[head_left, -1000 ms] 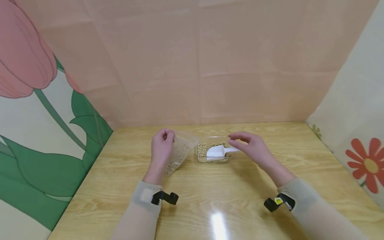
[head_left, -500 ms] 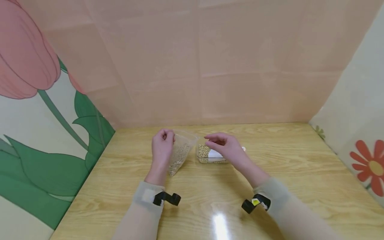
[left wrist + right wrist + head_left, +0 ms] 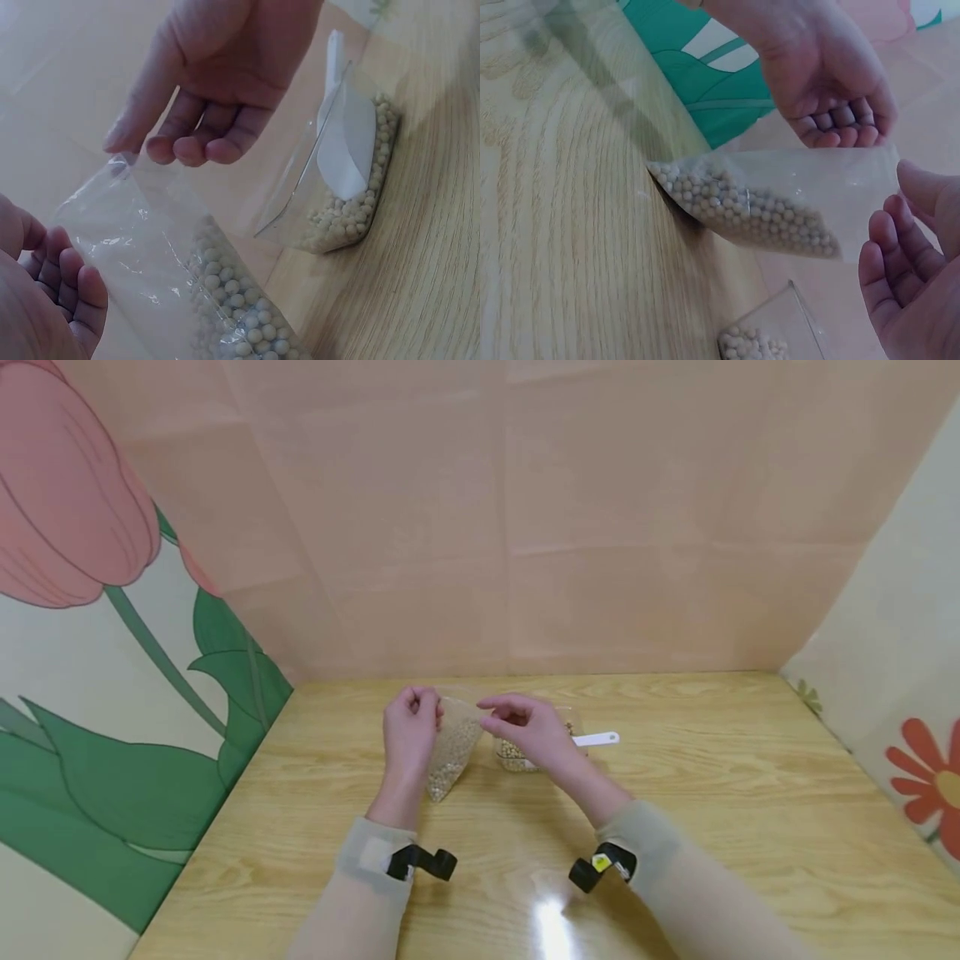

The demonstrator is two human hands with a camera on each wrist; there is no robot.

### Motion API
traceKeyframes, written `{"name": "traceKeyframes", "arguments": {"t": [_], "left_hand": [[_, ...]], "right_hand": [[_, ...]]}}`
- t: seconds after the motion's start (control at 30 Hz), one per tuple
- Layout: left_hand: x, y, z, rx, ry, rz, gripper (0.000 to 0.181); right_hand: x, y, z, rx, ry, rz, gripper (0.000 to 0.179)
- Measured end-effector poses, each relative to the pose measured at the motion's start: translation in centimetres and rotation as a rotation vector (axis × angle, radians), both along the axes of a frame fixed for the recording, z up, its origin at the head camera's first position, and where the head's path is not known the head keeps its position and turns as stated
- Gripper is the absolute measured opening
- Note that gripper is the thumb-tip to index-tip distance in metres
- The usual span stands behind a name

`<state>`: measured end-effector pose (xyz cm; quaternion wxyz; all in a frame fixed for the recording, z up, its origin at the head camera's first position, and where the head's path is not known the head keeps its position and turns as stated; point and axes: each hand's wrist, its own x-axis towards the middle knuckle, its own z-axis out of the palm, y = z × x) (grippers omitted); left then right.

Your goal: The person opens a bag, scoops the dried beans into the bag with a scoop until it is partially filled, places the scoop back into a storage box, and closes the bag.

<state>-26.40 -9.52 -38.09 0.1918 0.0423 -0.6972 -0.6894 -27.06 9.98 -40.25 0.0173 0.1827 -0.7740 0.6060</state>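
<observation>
A clear plastic bag (image 3: 455, 748) partly filled with round, pale beans stands with its lower corner at the table. My left hand (image 3: 408, 727) pinches one top corner of it. At the opposite top corner, my right hand (image 3: 534, 732) has thumb and index finger closed on the plastic, its other fingers loosely curled. The right wrist view shows the bag (image 3: 754, 206) stretched between both hands, beans gathered in its lower part. Behind the right hand sits a clear rectangular container (image 3: 517, 764) of the same beans. A white scoop (image 3: 349, 142) lies in it, handle over the rim.
The wooden table (image 3: 720, 760) spreads around the bag and container, with a light reflection near its front. A pink cloth backdrop (image 3: 510, 527) closes off the back. Flower-printed panels stand at the left and right edges.
My right hand has moved left from above the scoop handle, across the container, to the bag's free top corner and pinches it. The left hand keeps its hold on the bag.
</observation>
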Motion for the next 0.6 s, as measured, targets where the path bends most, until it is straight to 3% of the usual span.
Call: {"name": "traceKeyframes", "arguments": {"t": [0.13, 0.23, 0.4, 0.6], "left_hand": [[-0.1, 0.0, -0.2, -0.012, 0.007, 0.008, 0.015], [-0.2, -0.2, -0.4, -0.068, 0.014, 0.022, 0.015], [-0.3, -0.7, -0.8, -0.194, 0.032, 0.014, 0.021], [-0.5, -1.4, -1.3, -0.274, 0.064, 0.006, 0.019]], "right_hand": [[-0.1, -0.5, -0.1, -0.026, -0.045, 0.01, 0.024], [-0.2, -0.8, -0.1, -0.025, -0.054, 0.01, 0.022], [-0.3, -0.9, -0.3, 0.02, -0.022, -0.008, 0.02], [-0.2, -0.4, -0.1, 0.047, 0.041, -0.013, 0.014]]}}
